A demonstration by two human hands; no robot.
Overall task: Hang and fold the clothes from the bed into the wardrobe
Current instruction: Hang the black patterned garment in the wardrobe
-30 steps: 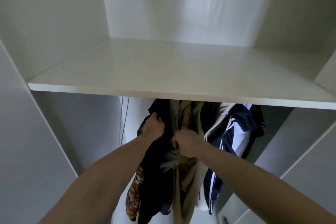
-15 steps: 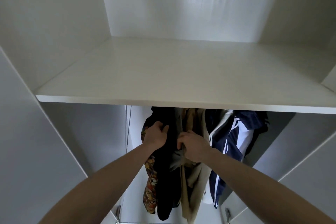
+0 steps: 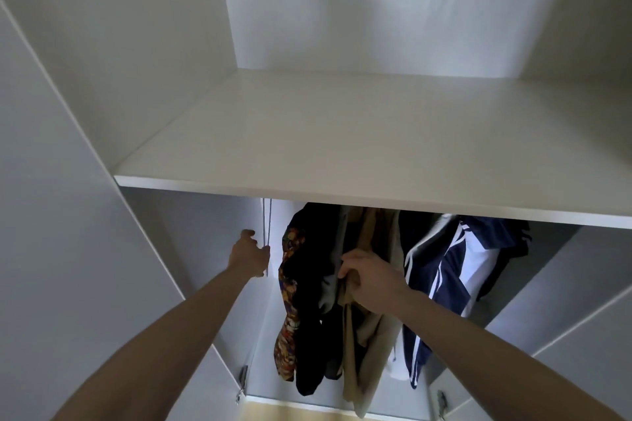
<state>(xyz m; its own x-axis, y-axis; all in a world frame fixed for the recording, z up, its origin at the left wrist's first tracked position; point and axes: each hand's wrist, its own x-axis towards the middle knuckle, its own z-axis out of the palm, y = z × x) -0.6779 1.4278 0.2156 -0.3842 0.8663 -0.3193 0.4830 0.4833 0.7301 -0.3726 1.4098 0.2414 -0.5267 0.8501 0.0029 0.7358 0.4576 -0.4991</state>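
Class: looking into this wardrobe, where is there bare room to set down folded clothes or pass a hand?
The white shelf is bare wall to wall. Below, a gap lies between the left hand and the patterned garment. The hanging clothes by the right hand are crowded.

Wardrobe open, white shelf [image 3: 359, 143] across the upper part. Beneath it hang several garments close together: a patterned red-and-yellow garment [image 3: 289, 301] at the left, a black garment [image 3: 313, 284] beside it, a beige garment [image 3: 367, 345] in the middle, and a navy garment with white stripes [image 3: 448, 270] at the right. The right hand [image 3: 371, 278] grips a fold of the beige garment. The left hand [image 3: 249, 255] is apart from the clothes, fingers loosely curled near the thin vertical rod [image 3: 267, 232] by the left inner wall; contact cannot be confirmed.
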